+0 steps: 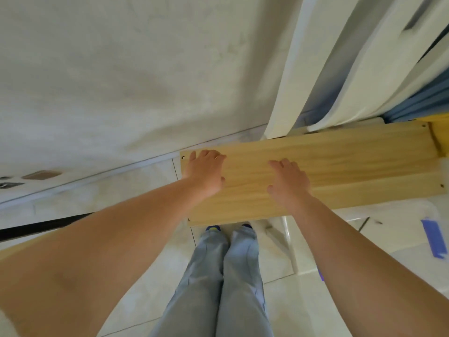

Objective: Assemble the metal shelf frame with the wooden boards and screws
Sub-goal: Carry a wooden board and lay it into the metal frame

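**Seating a wooden board, both palms down**

Far left, low on the wall: a few small dark and brown fittings (41,175), too blurred to name. Below them, a black bar (43,226) running off the left edge, possibly part of the metal frame; cannot tell.

Left hand (206,172) laid flat near the left end of the wooden board (352,166), fingers spread and straight, gripping nothing, close beside a corner screw hole (183,157). Right hand (290,182) likewise flat and spread toward the middle, pressing rather than holding.

Judged step: settling the board level onto its supports. Next move likely calls for lining corner holes over the frame, then fetching screws; none in view.

Supports beneath hidden by the board. White frame pieces (289,242) under the right half, blurred. Blue object (435,239) on the floor at right, unidentifiable.
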